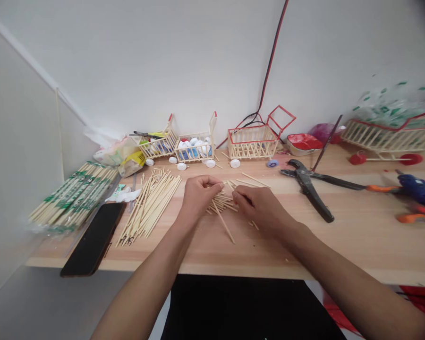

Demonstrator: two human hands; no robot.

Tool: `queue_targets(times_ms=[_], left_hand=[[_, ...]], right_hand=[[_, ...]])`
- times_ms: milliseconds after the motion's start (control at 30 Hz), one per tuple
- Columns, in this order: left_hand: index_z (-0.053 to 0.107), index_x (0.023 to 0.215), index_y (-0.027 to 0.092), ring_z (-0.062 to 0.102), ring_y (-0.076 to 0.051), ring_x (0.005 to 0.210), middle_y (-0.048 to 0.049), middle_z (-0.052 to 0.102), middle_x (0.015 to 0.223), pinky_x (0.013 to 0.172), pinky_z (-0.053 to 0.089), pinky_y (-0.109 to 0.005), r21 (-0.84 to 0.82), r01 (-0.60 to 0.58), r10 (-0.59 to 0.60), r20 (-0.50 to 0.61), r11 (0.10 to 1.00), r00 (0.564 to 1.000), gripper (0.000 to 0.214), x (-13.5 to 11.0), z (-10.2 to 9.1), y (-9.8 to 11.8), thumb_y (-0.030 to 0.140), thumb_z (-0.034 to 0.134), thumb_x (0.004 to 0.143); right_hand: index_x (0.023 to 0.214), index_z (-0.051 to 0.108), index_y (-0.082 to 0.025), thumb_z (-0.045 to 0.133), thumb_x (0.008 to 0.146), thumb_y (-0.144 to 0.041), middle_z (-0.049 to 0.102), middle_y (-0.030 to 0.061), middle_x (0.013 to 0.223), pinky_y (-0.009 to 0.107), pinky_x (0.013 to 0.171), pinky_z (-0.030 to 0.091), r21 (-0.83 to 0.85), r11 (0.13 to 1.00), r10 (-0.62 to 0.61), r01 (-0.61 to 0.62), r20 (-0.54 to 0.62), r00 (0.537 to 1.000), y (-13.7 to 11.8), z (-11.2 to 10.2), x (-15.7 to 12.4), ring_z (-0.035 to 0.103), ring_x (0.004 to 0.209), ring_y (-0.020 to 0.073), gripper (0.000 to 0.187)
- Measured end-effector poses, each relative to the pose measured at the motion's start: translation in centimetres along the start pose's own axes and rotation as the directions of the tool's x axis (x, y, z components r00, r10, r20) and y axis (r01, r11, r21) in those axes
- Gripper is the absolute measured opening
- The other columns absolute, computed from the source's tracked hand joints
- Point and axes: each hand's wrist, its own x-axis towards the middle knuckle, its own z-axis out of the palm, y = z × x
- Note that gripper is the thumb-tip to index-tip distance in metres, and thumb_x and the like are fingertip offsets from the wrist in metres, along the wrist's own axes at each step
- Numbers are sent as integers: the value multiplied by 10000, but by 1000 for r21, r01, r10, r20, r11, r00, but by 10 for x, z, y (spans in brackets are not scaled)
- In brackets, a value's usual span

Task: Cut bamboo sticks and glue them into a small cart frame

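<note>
My left hand and my right hand meet over a small heap of short cut bamboo sticks in the middle of the wooden table. Both hands have their fingers curled and pinched on sticks from that heap. One longer stick slants out from under the hands toward the table's front edge. A spread of long bare sticks lies just left of my left hand.
Wrapped chopstick packs and a black phone lie at the left. Three small stick carts stand along the wall, a larger one at the right. Black cutters and a blue glue gun lie right of my hands.
</note>
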Motion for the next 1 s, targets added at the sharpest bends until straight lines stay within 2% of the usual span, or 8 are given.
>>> queue_targets(times_ms=[1000], left_hand=[[723,686,141,608,-148,631,-44,699,688,607,459,-249,17,8,-8,7,1000,1000,157,0,0,1,275,741,605]], right_hand=[[659,490,-178,405,923,-258,545,-2,612,268,567,217,-27,1000,7,-6,22,1000,1,0,0,461,582,117,289]])
